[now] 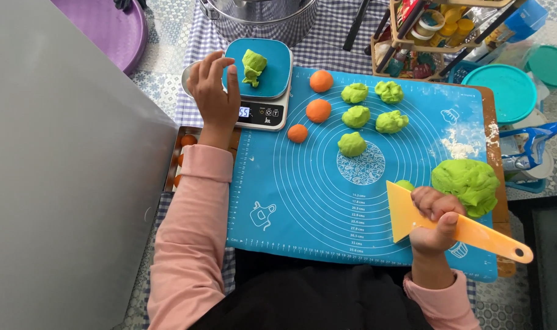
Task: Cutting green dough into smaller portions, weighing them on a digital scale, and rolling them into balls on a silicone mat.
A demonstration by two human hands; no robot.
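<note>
My left hand (212,93) rests with fingers apart against the left edge of a small kitchen scale (263,113). On the scale's teal plate (275,73) lies a green dough piece (253,66). My right hand (434,223) grips a yellow plastic dough scraper (468,229) near the front right of the blue silicone mat (303,195). A small green bit (405,184) peeks out behind the blade. A large green dough lump (467,183) lies just right of that hand. Several green dough pieces (355,115) and three orange balls (318,110) sit on the mat.
A metal tray (171,159) with orange balls lies under my left forearm. A steel pot (263,18) stands behind the scale. Teal lids (508,91), a wooden rack of jars (425,36), a bag (529,150) and a purple basin (110,30) ring the mat. Flour (456,146) dusts its right side.
</note>
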